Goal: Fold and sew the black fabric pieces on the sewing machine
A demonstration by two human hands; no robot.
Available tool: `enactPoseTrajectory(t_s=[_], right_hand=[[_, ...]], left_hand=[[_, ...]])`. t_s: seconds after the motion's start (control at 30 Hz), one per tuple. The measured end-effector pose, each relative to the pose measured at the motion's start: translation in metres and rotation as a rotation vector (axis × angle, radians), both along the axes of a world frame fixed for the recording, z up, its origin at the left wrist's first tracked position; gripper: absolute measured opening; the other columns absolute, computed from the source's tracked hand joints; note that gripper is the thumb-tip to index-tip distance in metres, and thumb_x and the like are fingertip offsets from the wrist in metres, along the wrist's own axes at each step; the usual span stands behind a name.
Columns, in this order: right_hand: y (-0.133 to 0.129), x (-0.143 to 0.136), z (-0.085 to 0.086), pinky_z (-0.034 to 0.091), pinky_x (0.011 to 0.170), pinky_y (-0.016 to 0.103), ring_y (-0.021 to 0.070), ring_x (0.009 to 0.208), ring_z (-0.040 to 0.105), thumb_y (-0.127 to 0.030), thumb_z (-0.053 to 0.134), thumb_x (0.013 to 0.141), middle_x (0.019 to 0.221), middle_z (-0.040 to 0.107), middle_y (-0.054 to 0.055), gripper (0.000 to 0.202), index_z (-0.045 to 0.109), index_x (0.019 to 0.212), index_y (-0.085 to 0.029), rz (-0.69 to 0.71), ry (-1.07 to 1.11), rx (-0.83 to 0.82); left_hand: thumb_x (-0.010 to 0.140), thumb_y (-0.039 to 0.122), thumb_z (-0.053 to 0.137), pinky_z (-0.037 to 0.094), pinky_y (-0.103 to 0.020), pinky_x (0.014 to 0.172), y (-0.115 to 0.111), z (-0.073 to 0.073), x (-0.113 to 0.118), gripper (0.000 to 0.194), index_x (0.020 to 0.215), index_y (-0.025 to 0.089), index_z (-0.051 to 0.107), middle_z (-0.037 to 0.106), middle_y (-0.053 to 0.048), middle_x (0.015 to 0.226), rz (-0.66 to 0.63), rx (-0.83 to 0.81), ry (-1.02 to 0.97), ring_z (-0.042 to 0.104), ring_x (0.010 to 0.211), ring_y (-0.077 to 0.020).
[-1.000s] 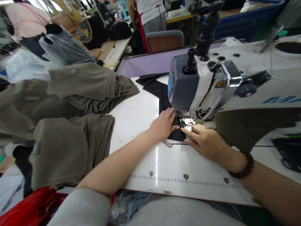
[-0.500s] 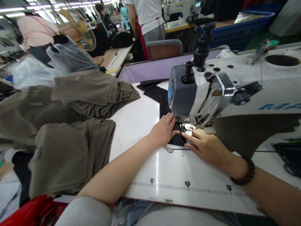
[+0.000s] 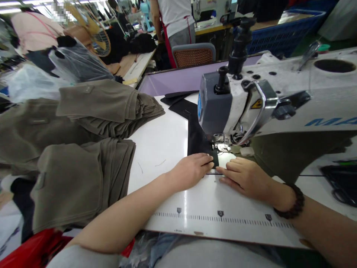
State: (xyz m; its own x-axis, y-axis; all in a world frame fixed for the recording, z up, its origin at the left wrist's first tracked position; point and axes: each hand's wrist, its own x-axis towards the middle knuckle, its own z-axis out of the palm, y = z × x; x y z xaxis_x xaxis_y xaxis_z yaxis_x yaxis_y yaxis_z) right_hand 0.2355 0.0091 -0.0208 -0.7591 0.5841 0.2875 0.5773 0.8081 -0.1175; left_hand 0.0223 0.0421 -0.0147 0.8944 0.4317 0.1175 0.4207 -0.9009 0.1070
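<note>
A black fabric piece [image 3: 196, 136] lies on the sewing machine bed, its near end beside the lit presser foot [image 3: 223, 147]. My left hand [image 3: 192, 171] is closed over the near edge of this fabric, fingers together and thumb hidden. My right hand [image 3: 245, 178] rests just right of it, forefinger extended to the fabric's corner. Thumb and forefinger are apart, while the other fingers bend inward. The sewing machine head [image 3: 216, 104] stands above and beyond both hands.
Stacks of olive-brown fabric pieces [image 3: 75, 182] cover the left side. More olive fabric [image 3: 279, 156] lies under the machine arm. A ruler scale [image 3: 220, 217] runs along the table's front. Beyond are a chair [image 3: 193, 56], a blue crate [image 3: 276, 37] and a standing person [image 3: 178, 22].
My left hand has come back toward me from beside the needle area to the black fabric's near edge. The fabric has shifted left at its near end, baring the bright plate. My right hand stays close by.
</note>
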Motion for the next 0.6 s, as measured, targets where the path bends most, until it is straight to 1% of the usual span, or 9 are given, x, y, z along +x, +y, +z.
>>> enactPoseTrajectory(t_s=[0.07, 0.17, 0.37, 0.53, 0.6], right_hand=[[-0.001, 0.0, 0.0, 0.035, 0.059, 0.027, 0.0131, 0.061, 0.047, -0.031, 0.036, 0.09, 0.064, 0.056, 0.003, 0.033, 0.064, 0.095, -0.015, -0.015, 0.0, 0.011], [0.0, 0.0, 0.0, 0.035, 0.059, 0.028, 0.0135, 0.061, 0.047, -0.032, 0.036, 0.09, 0.064, 0.055, 0.003, 0.033, 0.064, 0.094, -0.015, -0.054, 0.0, -0.005], [0.005, -0.001, -0.003, 0.033, 0.058, 0.027, 0.014, 0.063, 0.049, -0.034, 0.038, 0.089, 0.066, 0.055, 0.003, 0.031, 0.062, 0.097, -0.015, -0.143, 0.004, -0.073], [0.009, -0.003, -0.005, 0.035, 0.059, 0.027, 0.0159, 0.07, 0.053, -0.034, 0.04, 0.088, 0.074, 0.06, 0.005, 0.031, 0.059, 0.104, -0.014, -0.232, -0.012, -0.088], [0.01, -0.004, -0.005, 0.036, 0.06, 0.027, 0.0164, 0.072, 0.054, -0.034, 0.041, 0.088, 0.077, 0.061, 0.006, 0.031, 0.058, 0.105, -0.014, -0.244, -0.013, -0.085]], left_hand=[[0.092, 0.02, 0.032, 0.037, -0.029, 0.101, -0.004, 0.0, -0.001, 0.031, 0.11, 0.006, 0.054, 0.055, -0.011, 0.118, -0.005, 0.015, 0.014, 0.049, 0.113, -0.0175], [0.091, 0.017, 0.033, 0.037, -0.028, 0.102, -0.003, -0.002, -0.001, 0.032, 0.113, 0.004, 0.053, 0.054, -0.012, 0.12, -0.002, 0.027, 0.033, 0.048, 0.114, -0.0186], [0.091, 0.021, 0.036, 0.039, -0.029, 0.101, 0.007, -0.005, 0.004, 0.029, 0.11, 0.008, 0.054, 0.055, -0.009, 0.119, 0.082, -0.019, -0.007, 0.047, 0.116, -0.0179], [0.09, 0.02, 0.041, 0.04, -0.03, 0.1, 0.019, -0.005, 0.006, 0.026, 0.106, 0.008, 0.056, 0.055, -0.009, 0.117, 0.102, -0.025, -0.053, 0.048, 0.114, -0.0188], [0.089, 0.02, 0.042, 0.041, -0.029, 0.098, 0.024, -0.004, 0.007, 0.025, 0.106, 0.008, 0.056, 0.056, -0.01, 0.115, 0.116, -0.039, -0.068, 0.05, 0.112, -0.0185]])
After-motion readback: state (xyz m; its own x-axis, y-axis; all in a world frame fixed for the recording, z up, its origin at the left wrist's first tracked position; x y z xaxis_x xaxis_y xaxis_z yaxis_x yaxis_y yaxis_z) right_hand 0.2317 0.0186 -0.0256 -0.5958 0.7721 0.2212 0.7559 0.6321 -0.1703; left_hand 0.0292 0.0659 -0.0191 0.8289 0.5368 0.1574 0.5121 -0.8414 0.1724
